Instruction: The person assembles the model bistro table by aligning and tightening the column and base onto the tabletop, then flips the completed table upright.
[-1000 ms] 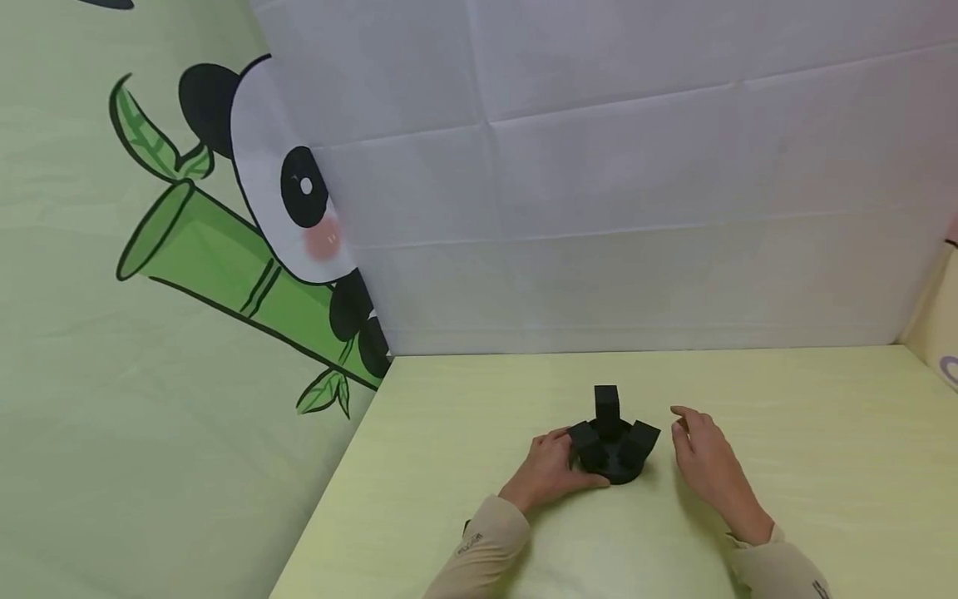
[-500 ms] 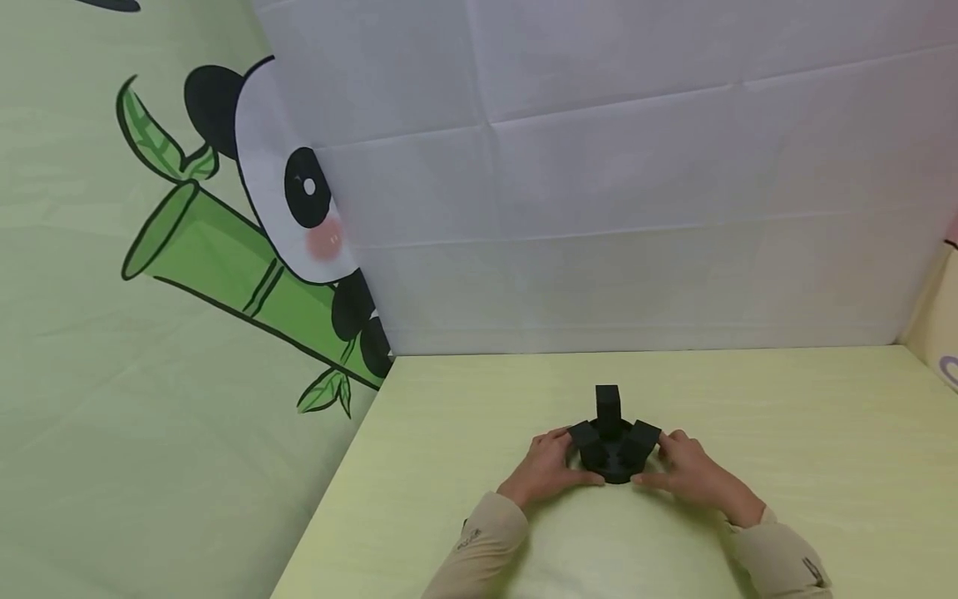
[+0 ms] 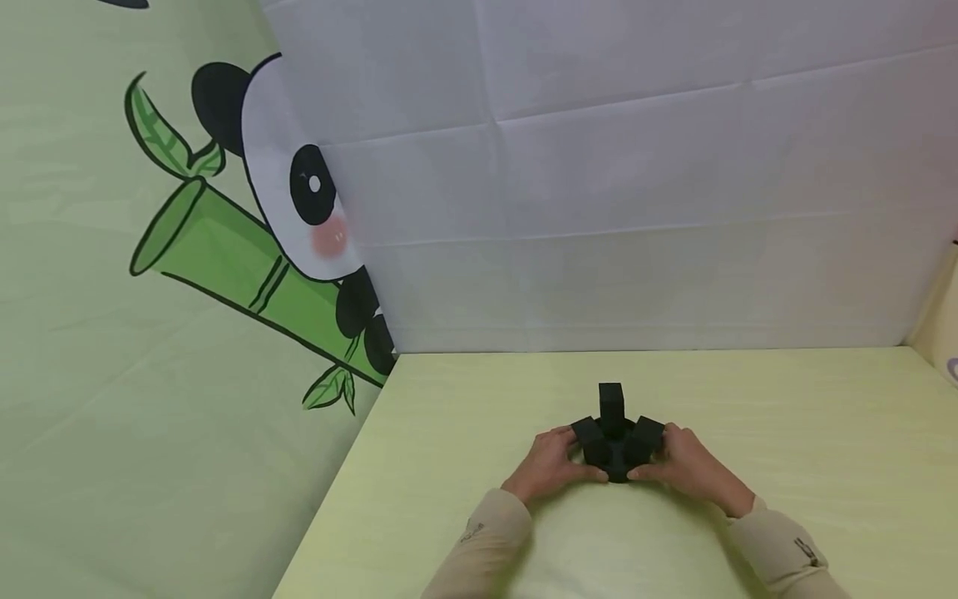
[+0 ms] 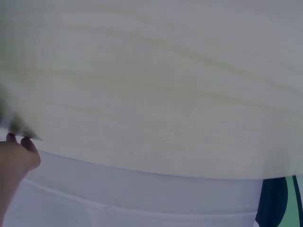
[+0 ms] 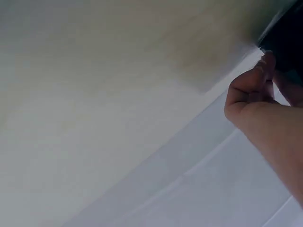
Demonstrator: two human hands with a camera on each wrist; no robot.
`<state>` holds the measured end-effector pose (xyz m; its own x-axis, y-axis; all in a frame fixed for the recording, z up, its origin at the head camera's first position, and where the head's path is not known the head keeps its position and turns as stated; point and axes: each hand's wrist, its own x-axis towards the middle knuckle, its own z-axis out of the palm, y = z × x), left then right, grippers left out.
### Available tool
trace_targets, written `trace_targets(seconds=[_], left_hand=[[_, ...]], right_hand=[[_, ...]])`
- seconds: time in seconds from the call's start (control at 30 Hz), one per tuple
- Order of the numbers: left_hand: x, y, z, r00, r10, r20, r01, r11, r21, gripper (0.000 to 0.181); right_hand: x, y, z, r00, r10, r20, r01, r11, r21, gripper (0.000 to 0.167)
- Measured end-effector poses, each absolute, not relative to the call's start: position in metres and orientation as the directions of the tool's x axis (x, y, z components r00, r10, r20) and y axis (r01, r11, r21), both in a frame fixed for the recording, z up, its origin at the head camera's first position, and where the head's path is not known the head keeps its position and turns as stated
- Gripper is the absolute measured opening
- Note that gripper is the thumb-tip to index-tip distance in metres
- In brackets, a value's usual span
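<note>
A black three-pronged stand [image 3: 617, 457] sits on the table in the head view, its round base down and three blocky prongs rising from it. My left hand [image 3: 550, 467] grips it from the left, with the thumb along the front of the base. From the other side my right hand [image 3: 692, 467] holds it, thumb at the front and fingers by the right prong. The fingers behind the prongs are partly hidden. At the upper right of the right wrist view, the hand's bent fingers [image 5: 248, 90] meet the dark stand. The left wrist view catches only part of the left hand [image 4: 19, 153] at its edge.
The pale yellow tabletop [image 3: 808, 424] spreads out around the stand. A white cloth wall [image 3: 636, 208] closes off the back, and a green wall [image 3: 90, 399] with a panda and bamboo print stands at the left.
My right hand has come in leftward from beside the stand and now grips its right side. The left hand stays on the stand's left. The head view has shifted slightly.
</note>
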<state>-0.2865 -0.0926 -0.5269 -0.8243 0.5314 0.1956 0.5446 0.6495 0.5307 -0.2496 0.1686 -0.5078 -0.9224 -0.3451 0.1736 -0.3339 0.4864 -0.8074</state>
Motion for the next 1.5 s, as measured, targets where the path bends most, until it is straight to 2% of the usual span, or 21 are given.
trace_targets(seconds=[0.17, 0.3, 0.43, 0.53, 0.63, 0.9, 1.03, 1.13, 1.3, 1.5], left_hand=[[-0.285, -0.093, -0.516, -0.86, 0.507, 0.057, 0.373, 0.548, 0.748, 0.06], [-0.282, -0.092, -0.508, -0.873, 0.484, -0.067, 0.214, 0.502, 0.838, 0.059], [-0.277, -0.09, -0.499, -0.881, 0.454, -0.132, 0.111, 0.47, 0.875, 0.064], [-0.274, -0.085, -0.49, -0.888, 0.43, -0.165, 0.059, 0.461, 0.886, 0.061], [-0.271, -0.079, -0.479, -0.891, 0.409, -0.198, 0.013, 0.459, 0.888, 0.064], [-0.275, -0.066, -0.442, -0.871, 0.399, -0.286, -0.034, 0.531, 0.847, 0.071], [-0.285, -0.061, -0.423, -0.823, 0.424, -0.379, -0.063, 0.594, 0.802, 0.08], [-0.295, -0.058, -0.413, -0.764, 0.436, -0.476, -0.107, 0.642, 0.759, 0.09], [-0.31, -0.053, -0.408, -0.645, 0.42, -0.639, -0.243, 0.679, 0.692, 0.097], [-0.321, -0.047, -0.411, -0.547, 0.391, -0.741, -0.384, 0.669, 0.636, 0.099]], right_hand=[[-0.245, 0.174, -0.501, -0.935, -0.342, 0.099, -0.255, 0.449, -0.857, 0.032], [-0.24, 0.176, -0.496, -0.95, -0.312, 0.011, -0.157, 0.447, -0.88, 0.041], [-0.234, 0.175, -0.485, -0.973, -0.224, -0.05, -0.061, 0.462, -0.885, 0.055], [-0.231, 0.172, -0.473, -0.987, -0.131, -0.093, 0.018, 0.484, -0.875, 0.054], [-0.232, 0.173, -0.462, -0.989, -0.086, -0.118, 0.061, 0.494, -0.868, 0.063], [-0.241, 0.183, -0.444, -0.967, -0.153, -0.201, 0.119, 0.426, -0.897, 0.065], [-0.246, 0.19, -0.434, -0.938, -0.226, -0.264, 0.154, 0.41, -0.899, 0.066], [-0.253, 0.194, -0.428, -0.905, -0.27, -0.33, 0.195, 0.426, -0.884, 0.072], [-0.264, 0.196, -0.422, -0.839, -0.336, -0.429, 0.26, 0.446, -0.856, 0.077], [-0.272, 0.196, -0.425, -0.793, -0.338, -0.508, 0.301, 0.507, -0.807, 0.077]])
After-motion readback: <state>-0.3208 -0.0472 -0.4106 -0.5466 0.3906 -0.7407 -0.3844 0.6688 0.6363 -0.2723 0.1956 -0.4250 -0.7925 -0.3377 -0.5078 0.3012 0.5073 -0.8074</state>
